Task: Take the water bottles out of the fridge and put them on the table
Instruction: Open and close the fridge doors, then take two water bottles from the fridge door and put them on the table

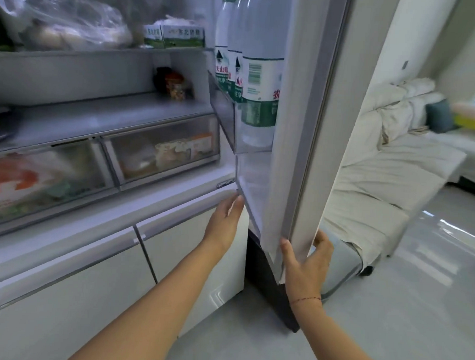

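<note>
Right now the water bottles (260, 72) stand upright, side by side, in the clear bin (225, 111) of the open fridge door (300, 155). Down low, the right grip (306, 261) is curled round the door's bottom corner, thumb on the inner face. The left grip (225, 220) holds nothing, its fingers straight and their tips against the door's lower inner edge. A pale sofa (380, 180) sits beyond.
</note>
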A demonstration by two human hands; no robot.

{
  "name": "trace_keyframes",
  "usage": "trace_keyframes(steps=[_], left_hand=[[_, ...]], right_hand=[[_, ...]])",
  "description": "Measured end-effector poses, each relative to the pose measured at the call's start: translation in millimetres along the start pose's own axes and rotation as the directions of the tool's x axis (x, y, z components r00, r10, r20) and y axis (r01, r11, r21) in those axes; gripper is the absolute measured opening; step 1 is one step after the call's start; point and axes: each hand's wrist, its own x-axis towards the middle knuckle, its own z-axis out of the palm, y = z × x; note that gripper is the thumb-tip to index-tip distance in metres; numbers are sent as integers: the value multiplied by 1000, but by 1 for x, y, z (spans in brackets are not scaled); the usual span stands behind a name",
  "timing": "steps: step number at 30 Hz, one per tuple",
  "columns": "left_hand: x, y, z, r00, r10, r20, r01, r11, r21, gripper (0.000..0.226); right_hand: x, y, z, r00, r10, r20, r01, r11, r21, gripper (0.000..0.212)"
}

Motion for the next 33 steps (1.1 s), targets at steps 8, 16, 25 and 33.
trace_keyframes(steps=[8, 16, 25, 33], left_hand=[[44, 18, 58, 929, 29, 369, -45, 998, 36, 56], [100, 25, 97, 872, 217, 439, -388, 853, 349, 67], [143, 26, 144, 867, 202, 455, -445, 725, 526, 69], [173, 32, 185, 887, 130, 443, -399, 699, 593, 70]], right_hand=[[46, 22, -27, 994, 36, -108, -39, 999, -23, 64], [106, 21, -34, 968, 104, -229, -108, 994, -6, 50], [192, 34, -55, 972, 229, -51, -223, 969, 104, 52], [257, 49, -67, 960, 260, 107, -270, 958, 97, 51]])
